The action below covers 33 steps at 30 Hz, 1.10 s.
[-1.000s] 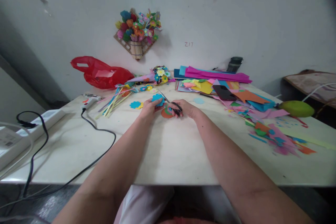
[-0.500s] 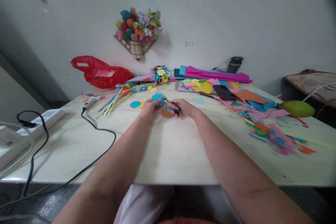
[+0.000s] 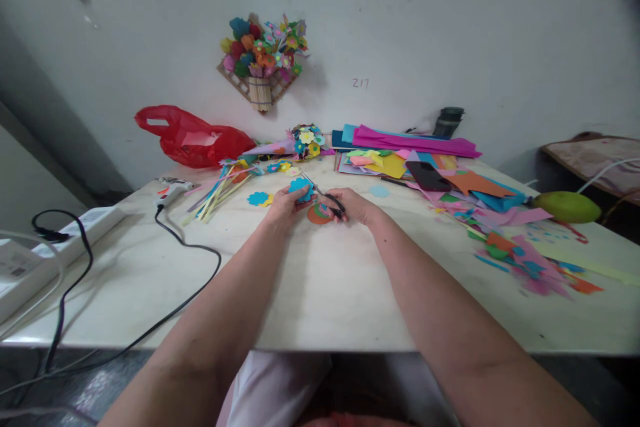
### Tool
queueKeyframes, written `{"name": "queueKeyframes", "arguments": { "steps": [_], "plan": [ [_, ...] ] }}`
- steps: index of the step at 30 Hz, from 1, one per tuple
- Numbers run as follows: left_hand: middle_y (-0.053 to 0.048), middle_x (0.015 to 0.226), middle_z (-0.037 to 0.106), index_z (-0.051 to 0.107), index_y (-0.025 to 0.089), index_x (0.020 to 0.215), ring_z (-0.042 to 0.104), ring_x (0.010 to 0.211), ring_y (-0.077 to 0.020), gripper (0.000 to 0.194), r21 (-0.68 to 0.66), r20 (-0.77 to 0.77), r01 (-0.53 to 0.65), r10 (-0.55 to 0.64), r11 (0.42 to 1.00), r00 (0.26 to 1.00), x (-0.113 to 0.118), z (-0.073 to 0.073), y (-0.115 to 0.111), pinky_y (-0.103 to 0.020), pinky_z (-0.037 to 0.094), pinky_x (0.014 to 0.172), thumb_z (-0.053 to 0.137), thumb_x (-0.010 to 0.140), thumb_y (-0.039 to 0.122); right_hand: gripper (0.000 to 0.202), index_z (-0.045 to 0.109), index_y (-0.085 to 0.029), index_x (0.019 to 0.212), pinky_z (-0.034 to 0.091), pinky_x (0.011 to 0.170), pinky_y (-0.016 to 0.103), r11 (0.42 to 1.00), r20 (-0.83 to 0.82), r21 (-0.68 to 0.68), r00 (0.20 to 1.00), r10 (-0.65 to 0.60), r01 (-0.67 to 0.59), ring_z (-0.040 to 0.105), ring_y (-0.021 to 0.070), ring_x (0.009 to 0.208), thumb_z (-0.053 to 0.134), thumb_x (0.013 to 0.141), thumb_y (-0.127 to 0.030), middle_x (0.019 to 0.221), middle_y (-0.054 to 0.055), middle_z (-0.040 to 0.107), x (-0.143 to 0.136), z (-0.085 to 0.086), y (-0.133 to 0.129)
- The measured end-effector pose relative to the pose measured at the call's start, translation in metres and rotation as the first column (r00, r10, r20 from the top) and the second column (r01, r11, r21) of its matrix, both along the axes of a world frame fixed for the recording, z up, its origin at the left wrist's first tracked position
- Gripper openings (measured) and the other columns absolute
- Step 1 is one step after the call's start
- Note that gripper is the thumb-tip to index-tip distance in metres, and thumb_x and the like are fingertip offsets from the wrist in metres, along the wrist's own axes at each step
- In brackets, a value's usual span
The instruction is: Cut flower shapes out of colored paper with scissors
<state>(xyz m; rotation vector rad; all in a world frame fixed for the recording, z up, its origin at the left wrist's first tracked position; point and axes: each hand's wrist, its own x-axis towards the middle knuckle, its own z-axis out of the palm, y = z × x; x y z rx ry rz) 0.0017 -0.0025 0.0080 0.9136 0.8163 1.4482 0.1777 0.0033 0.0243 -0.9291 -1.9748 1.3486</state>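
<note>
Pinching the blue paper flower (image 3: pixel 299 189) in the left hand (image 3: pixel 283 208) and clasping scissors (image 3: pixel 335 199) in the right hand (image 3: pixel 356 205) above the worktop (image 3: pixel 340 280), possibly risking a nicked petal through blades slipping.

Head camera: worn on the head, looking forward and down.
Cream marbled tabletop (image 3: pixel 330 280): below, near.
Pale grey wall (image 3: pixel 450 27): faced, farther off.

There is one pair of scissors (image 3: pixel 337 205), one phone (image 3: pixel 428 176) and one red bag (image 3: pixel 195 140).
</note>
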Motion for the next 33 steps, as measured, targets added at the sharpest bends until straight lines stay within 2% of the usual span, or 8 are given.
{"name": "queueKeyframes", "arguments": {
  "steps": [22, 33],
  "plan": [
    [-0.005, 0.078, 0.066, 0.063, 0.011, 0.079, 0.064, 0.063, -0.0138, 0.015, -0.013, -0.008, -0.042, 0.042, 0.999, 0.999, 0.0012, 0.0000, -0.0001, -0.027, 0.055, 0.064, 0.065, 0.065, 0.016, 0.032, 0.051, -0.015, 0.066, 0.026, 0.028, 0.016, 1.000, -0.011, -0.012, 1.000, -0.007, 0.007, 0.048, 0.0053, 0.036, 0.057, 0.075, -0.045, 0.052, -0.003, 0.054, -0.0004, 0.0011, -0.0011],
    [-0.008, 0.078, 0.067, 0.062, 0.010, 0.079, 0.065, 0.066, -0.0157, 0.014, -0.007, -0.009, -0.020, 0.020, 1.000, 1.000, -0.0004, -0.0005, 0.0002, -0.027, 0.055, 0.065, 0.065, 0.067, 0.018, 0.029, 0.054, -0.014, 0.069, 0.024, 0.027, 0.015, 1.000, -0.014, -0.029, 1.000, 0.000, 0.000, 0.047, 0.0051, 0.036, 0.057, 0.076, -0.042, 0.053, -0.002, 0.055, 0.0001, -0.0020, 0.0016]
  ]
}}
